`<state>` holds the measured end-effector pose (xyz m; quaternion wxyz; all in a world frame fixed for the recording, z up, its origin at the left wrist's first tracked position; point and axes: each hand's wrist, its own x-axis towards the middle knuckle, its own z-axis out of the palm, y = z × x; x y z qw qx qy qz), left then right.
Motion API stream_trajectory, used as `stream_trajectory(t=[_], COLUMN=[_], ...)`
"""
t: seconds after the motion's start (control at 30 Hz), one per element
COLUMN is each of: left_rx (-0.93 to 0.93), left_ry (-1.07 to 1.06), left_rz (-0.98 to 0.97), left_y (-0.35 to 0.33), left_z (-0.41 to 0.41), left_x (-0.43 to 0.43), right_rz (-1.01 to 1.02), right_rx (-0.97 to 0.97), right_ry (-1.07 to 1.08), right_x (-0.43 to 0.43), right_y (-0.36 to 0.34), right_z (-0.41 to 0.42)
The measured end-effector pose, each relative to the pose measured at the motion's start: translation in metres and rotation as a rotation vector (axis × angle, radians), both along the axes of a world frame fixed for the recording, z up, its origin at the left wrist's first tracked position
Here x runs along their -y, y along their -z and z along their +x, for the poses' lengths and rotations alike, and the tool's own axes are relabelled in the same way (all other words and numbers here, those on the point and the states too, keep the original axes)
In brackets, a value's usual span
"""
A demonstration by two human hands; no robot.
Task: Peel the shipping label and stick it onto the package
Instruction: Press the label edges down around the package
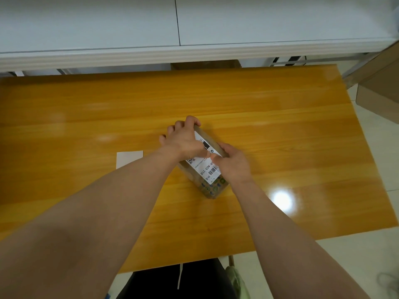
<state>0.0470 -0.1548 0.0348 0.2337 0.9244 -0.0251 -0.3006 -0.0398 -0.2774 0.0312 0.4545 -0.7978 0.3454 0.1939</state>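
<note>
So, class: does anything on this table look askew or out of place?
Nothing much. The package lies at an angle to the table edge, but both hands hold it. A white sheet lies flat left of it.

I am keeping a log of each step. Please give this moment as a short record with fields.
surface: wooden table
package: small box near the table's middle
label: white shipping label lies on top of the box
left hand: grips the box's far end
right hand: presses on the label
other: blank white sheet lies flat, left of the box
</note>
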Motion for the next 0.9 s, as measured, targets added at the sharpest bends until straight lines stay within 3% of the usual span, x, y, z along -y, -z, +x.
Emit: stream_trajectory(t=[0.2, 0.37, 0.57, 0.73, 0.9], left_rx=[0.032, 0.03, -0.034, 0.009, 0.028], left_ry=[-0.137, -0.13, 0.127, 0.251, 0.217], left_rz=[-0.047, -0.038, 0.043, 0.139, 0.168], left_y=[0.003, 0.003, -0.004, -0.004, -0.001], left_z=[0.001, 0.0, 0.001, -0.006, -0.008], left_x=[0.006, 0.006, -0.004, -0.002, 0.002], right_rz=[0.062, 0.101, 0.387, 0.392, 0.363], right_rx=[0.017, 0.03, 0.094, 0.088, 0.129], right_ry=[0.127, 0.103, 0.105, -0.08, -0.027], right_x=[0.0, 0.001, 0.027, 0.03, 0.027], right_y=[0.011, 0.002, -0.008, -0.005, -0.003], right_z=[0.001, 0.002, -0.014, -0.024, -0.023])
